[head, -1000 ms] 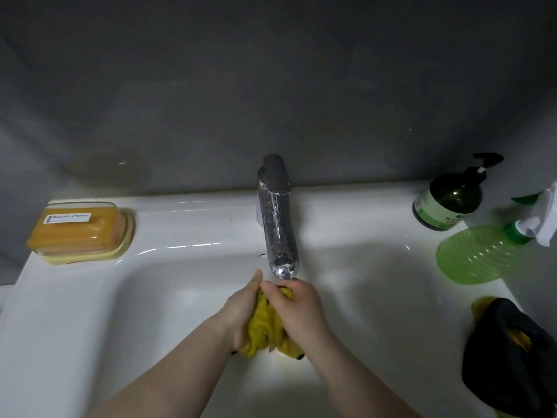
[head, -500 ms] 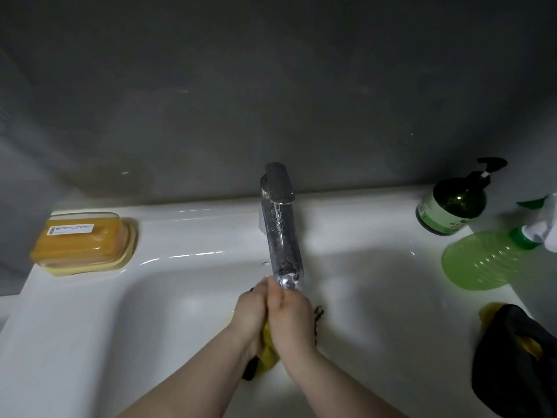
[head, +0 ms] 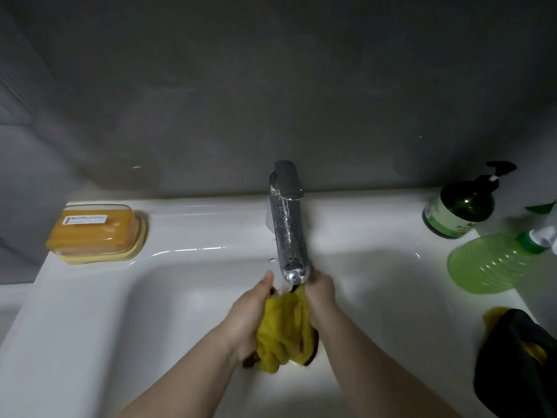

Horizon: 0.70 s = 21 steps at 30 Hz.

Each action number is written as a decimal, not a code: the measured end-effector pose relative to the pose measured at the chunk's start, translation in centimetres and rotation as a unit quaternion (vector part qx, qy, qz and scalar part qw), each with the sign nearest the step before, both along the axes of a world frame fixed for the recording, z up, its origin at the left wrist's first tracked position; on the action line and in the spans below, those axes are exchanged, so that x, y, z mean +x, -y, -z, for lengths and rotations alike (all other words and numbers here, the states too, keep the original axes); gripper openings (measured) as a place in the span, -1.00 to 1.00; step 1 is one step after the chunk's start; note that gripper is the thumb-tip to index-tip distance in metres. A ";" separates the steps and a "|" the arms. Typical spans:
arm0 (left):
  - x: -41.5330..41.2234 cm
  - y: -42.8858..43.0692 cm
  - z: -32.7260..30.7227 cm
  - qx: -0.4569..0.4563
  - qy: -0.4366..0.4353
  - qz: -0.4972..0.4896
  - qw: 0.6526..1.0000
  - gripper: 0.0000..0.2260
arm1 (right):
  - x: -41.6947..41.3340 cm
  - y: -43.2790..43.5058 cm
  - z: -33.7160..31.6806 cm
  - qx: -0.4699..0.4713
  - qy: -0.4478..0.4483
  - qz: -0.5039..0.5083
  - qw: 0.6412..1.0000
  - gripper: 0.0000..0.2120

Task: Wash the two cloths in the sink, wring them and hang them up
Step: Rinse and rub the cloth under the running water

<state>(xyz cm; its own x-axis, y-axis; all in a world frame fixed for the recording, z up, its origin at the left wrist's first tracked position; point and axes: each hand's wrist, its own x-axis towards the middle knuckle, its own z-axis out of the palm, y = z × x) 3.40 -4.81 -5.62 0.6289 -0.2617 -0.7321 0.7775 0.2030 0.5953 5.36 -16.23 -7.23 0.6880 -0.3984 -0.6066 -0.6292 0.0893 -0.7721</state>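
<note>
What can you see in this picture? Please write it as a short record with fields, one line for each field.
place: white sink, chrome tap at the back middle
left hand: grips the yellow cloth
right hand: grips the same cloth, just under the spout
second cloth: dark with some yellow, bunched on the right rim
left rim: yellow soap box
right rim: dark pump bottle, green spray bottle
water: cannot tell if it runs
</note>
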 end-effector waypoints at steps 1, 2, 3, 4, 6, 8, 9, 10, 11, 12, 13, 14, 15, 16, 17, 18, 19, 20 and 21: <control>0.5 -1.0 0.0 -0.005 -0.016 -0.041 0.999 -0.51 | 0.0 0.7 -0.2 0.055 -0.002 0.009 0.998 -0.61; 0.8 -2.0 0.2 -0.002 -0.023 -0.067 0.998 -0.49 | -0.2 1.6 -0.3 0.097 -0.011 -0.007 0.995 -0.58; 1.0 -2.9 0.2 0.003 -0.019 -0.069 0.997 -0.49 | -0.4 2.6 0.0 0.133 -0.025 -0.028 0.990 -0.57; 1.1 -3.4 0.6 0.018 -0.004 -0.046 0.999 -0.53 | -0.5 3.7 0.0 0.151 -0.033 -0.071 0.985 -0.59; 0.7 -3.8 0.5 0.030 0.030 0.009 0.999 -0.70 | -1.1 5.4 -0.6 0.130 -0.043 -0.220 0.966 -0.78; 0.7 -3.9 0.5 0.026 0.060 0.024 0.998 -0.79 | -1.5 6.1 -1.4 0.079 -0.069 -0.356 0.929 -0.89; 0.8 -4.0 0.7 0.025 0.072 0.016 0.997 -0.72 | -1.6 6.3 -1.4 0.068 -0.070 -0.376 0.922 -0.87; 0.8 -4.1 0.9 0.030 0.081 0.007 0.996 -0.68 | -1.7 6.3 -1.5 0.056 -0.060 -0.371 0.925 -0.87; 0.8 -4.1 0.9 0.027 0.083 -0.009 0.996 -0.68 | -1.7 6.0 -1.6 0.059 -0.039 -0.339 0.938 -0.87; 0.8 -4.2 1.1 0.023 0.083 -0.022 0.996 -0.70 | -1.7 5.5 -1.6 0.079 -0.014 -0.286 0.955 -0.86; 0.8 -4.2 0.9 0.015 0.077 -0.035 0.996 -0.73 | -1.7 5.0 -1.5 0.122 0.009 -0.216 0.969 -0.81; 0.8 -4.1 0.7 0.013 0.069 -0.038 0.997 -0.77 | -1.7 4.5 -1.3 0.173 0.028 -0.147 0.974 -0.74; 0.8 -4.1 0.6 0.007 0.060 -0.039 0.997 -0.80 | -1.7 3.7 -1.2 0.218 0.047 -0.089 0.971 -0.68; 0.8 -4.0 0.6 -0.004 0.053 -0.030 0.998 -0.81 | -1.7 3.0 -1.3 0.244 0.056 -0.054 0.967 -0.64; 0.7 -3.7 0.3 -0.027 0.048 -0.010 0.998 -0.79 | -1.6 2.3 -1.5 0.256 0.055 -0.042 0.964 -0.65; 0.5 -3.4 0.1 -0.040 0.048 0.029 0.998 -0.75 | -1.6 1.6 -1.7 0.263 0.051 -0.049 0.962 -0.69; 0.1 -2.9 0.1 -0.038 0.059 0.088 0.994 -0.71 | -1.5 0.9 -2.1 0.271 0.046 -0.069 0.959 -0.70; -0.4 -2.3 0.3 -0.013 0.079 0.145 0.986 -0.68 | -1.4 0.2 -2.3 0.268 0.043 -0.085 0.959 -0.71; -0.8 -1.9 0.2 0.018 0.100 0.180 0.978 -0.65 | -1.2 -0.3 -2.3 0.250 0.044 -0.099 0.962 -0.70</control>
<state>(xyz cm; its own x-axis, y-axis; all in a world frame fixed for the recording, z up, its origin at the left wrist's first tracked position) 2.60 -2.93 -5.82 0.6318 -0.4697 -0.6166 0.6621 -0.0867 0.7444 4.19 -15.91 -4.97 0.7782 0.0719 -0.6239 -0.6055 0.3494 -0.7150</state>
